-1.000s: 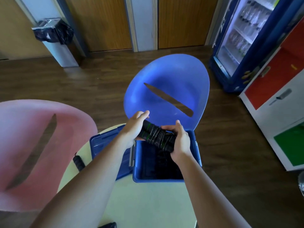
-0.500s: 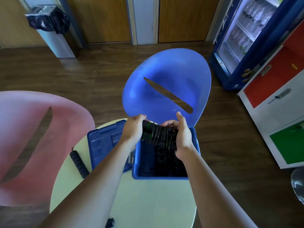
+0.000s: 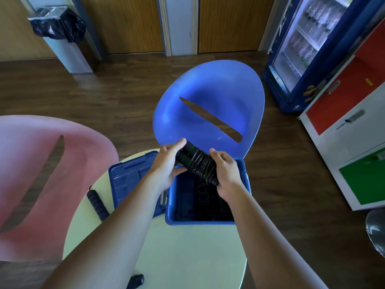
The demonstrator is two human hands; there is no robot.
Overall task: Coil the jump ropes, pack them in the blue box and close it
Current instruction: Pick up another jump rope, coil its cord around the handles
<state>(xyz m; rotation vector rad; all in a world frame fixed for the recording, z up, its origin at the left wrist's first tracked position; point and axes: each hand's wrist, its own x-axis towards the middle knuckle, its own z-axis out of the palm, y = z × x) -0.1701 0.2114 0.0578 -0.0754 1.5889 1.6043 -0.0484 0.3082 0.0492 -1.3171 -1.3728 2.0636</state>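
Head view, looking down over a round pale table. Both hands hold one coiled rope, a tight black bundle with green bands, just above the far end of the open blue box. The left hand is clamped on the bundle's upper left end, thumb over the top, with a stub of handle poking out past the thumb. The right hand is curled round the lower right end, so the bundle slopes down to the right.

Over the last second the bundle stays in the same two-handed grip above the box and does not go in. It has tipped more steeply, and the left end, covered by the hand half a second ago, now shows. This looks like a last tidy of the coil before it is lowered.

Inside the box lie dark shapes that look like ropes already packed, though detail is hard to make out. The lid lies open flat to the left of the box. A black ribbed handle rests on the table left of the lid, so at least one more rope likely remains. Closing is still to come.
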